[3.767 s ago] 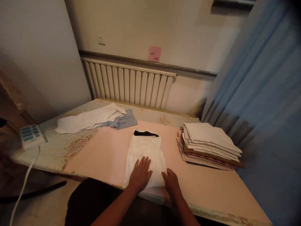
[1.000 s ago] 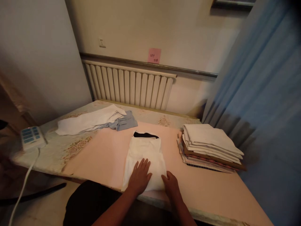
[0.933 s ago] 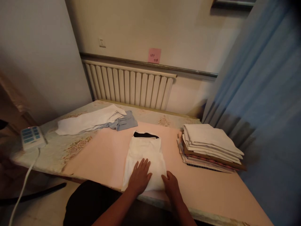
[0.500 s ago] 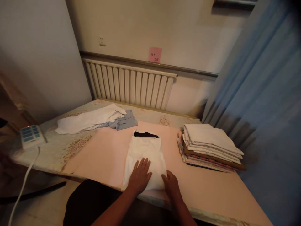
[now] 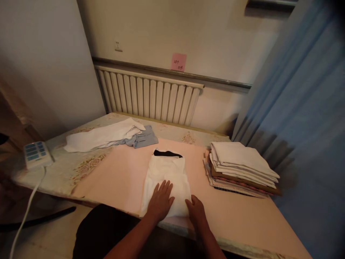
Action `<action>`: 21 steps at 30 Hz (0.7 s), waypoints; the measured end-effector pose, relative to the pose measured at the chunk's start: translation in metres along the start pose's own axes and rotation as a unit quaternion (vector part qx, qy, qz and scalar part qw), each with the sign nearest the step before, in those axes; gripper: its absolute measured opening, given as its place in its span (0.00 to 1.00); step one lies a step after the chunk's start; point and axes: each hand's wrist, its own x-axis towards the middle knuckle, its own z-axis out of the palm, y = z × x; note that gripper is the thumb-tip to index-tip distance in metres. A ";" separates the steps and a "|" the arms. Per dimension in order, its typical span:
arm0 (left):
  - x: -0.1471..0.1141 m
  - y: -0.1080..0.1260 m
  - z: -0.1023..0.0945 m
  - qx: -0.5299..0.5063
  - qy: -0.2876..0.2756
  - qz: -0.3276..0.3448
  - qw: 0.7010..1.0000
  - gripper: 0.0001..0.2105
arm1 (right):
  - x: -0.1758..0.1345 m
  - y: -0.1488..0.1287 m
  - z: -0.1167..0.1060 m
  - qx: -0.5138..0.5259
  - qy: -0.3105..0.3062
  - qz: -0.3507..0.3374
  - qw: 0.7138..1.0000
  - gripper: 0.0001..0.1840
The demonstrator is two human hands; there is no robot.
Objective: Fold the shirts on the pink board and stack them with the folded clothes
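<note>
Behind the table's far edge, a cream ribbed metal radiator (image 5: 153,95) runs along a beige wall, and a pleated blue fabric curtain (image 5: 291,118) hangs at the right. Pale floral cloth covers the table (image 5: 63,172), with a plain pink cloth sheet (image 5: 113,183) spread over its middle and right.

Both forearms reach in from the near edge. The left hand (image 5: 161,199) lies flat, palm down, its fingers slightly spread and aimed at the far edge, the thumb held out to the right. It rests on a folded rectangular white fabric garment (image 5: 165,171), which lies on the pink sheet at the middle of the near edge. The right hand (image 5: 196,210) sits at the garment's right side, its fingers curled; I cannot tell whether they pinch the cloth.

The garment's long axis runs from the near edge toward the far edge, and its end showing a black strip (image 5: 166,153) points to the radiator. Near the table's right edge stands a squared stack of folded multicoloured fabrics (image 5: 239,165), white uppermost.
</note>
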 end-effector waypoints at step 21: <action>-0.001 -0.001 0.004 -0.004 0.017 0.001 1.000 0.24 | -0.001 -0.001 0.000 -0.013 0.012 0.000 1.000 0.11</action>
